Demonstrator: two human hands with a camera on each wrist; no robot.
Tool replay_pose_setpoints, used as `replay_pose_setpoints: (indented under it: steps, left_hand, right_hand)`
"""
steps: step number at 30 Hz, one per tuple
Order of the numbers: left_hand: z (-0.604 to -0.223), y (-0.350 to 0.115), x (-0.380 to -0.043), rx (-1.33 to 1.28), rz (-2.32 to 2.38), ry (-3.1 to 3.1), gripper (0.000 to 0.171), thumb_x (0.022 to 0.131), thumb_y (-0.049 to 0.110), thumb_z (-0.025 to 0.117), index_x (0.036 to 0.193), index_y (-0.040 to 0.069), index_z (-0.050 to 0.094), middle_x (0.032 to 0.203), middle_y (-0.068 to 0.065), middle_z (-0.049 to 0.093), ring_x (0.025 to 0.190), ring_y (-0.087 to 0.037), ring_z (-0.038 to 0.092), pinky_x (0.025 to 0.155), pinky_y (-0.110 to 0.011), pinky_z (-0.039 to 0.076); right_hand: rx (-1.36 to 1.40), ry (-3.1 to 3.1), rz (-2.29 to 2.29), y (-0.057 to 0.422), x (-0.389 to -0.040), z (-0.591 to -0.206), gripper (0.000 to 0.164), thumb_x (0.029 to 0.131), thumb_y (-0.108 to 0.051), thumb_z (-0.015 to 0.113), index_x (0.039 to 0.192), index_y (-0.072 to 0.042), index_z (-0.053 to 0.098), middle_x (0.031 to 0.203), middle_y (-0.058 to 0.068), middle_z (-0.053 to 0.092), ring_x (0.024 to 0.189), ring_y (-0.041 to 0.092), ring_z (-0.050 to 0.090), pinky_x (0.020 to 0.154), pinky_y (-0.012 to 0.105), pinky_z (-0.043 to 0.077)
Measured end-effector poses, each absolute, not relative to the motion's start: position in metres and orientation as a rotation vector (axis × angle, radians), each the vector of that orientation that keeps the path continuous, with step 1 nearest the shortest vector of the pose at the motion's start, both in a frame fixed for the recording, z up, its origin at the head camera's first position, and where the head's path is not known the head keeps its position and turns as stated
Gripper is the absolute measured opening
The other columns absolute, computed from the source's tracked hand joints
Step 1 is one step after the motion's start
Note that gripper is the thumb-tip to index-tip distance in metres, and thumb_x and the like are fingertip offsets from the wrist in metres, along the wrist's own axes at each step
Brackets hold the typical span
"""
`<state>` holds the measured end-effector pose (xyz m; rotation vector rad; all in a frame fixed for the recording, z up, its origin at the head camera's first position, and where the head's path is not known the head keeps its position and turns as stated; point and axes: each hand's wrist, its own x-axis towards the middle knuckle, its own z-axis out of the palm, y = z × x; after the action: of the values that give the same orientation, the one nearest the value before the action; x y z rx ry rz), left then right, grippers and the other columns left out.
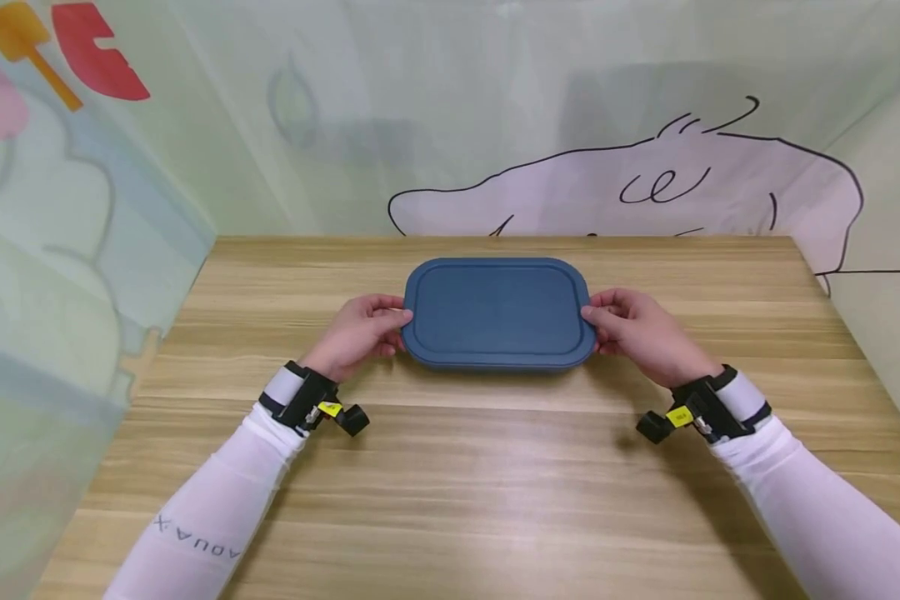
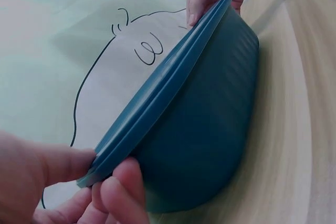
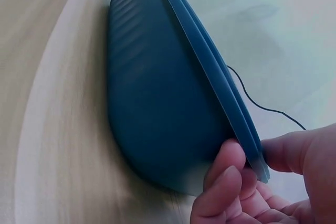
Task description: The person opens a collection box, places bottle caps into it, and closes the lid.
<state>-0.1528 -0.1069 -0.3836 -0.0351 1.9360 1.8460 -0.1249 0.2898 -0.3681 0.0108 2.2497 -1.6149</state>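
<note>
A blue rectangular box with rounded corners and a fitted lid point(image 1: 498, 310) is on the wooden table, toward its far side. At its left end, my left hand point(image 1: 363, 333) pinches the rim, thumb on top and fingers curled underneath. My right hand point(image 1: 637, 329) grips the opposite end the same way. Both wrist views show the deep box wall point(image 2: 199, 108) below the lid edge, with ribbed marks low on its side. In the right wrist view the box wall point(image 3: 157, 93) stands close to the tabletop; the inside is hidden by the lid.
The wood-grain table point(image 1: 480, 483) extends around the box on every side. Behind it hangs a pale printed curtain point(image 1: 450, 108) with a cartoon outline, which also runs along the left. Each wrist wears a black strap with a small camera.
</note>
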Motion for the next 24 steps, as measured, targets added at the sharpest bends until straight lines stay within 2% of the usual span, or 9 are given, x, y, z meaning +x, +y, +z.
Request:
replay_pose_setpoints:
  steps: [9, 24]
  left_hand:
    - [-0.383, -0.104, -0.144, -0.032, 1.863, 1.942, 0.041, 0.107, 0.008, 0.063, 0.143, -0.007, 0.051, 0.093, -0.006, 0.065, 0.067, -0.014, 0.061, 0.060, -0.022, 0.051]
    - [-0.385, -0.104, -0.134, -0.021, 1.858, 1.930, 0.041, 0.107, 0.008, 0.062, 0.143, -0.007, 0.050, 0.094, -0.006, 0.066, 0.068, -0.015, 0.063, 0.060, -0.022, 0.052]
  right_hand:
    - [-0.012, 2.256, -1.606, 0.288, -0.116, -0.367, 0.042, 0.113, -0.020, 0.053, 0.136, 0.014, 0.044, 0.102, 0.013, 0.062, 0.082, 0.013, 0.063, 0.077, 0.027, 0.058]
    - [-0.013, 2.271, -1.550, 0.292, -0.106, -0.368, 0.045, 0.114, -0.024, 0.053, 0.137, 0.013, 0.046, 0.103, 0.017, 0.063, 0.083, 0.017, 0.065, 0.077, 0.028, 0.059]
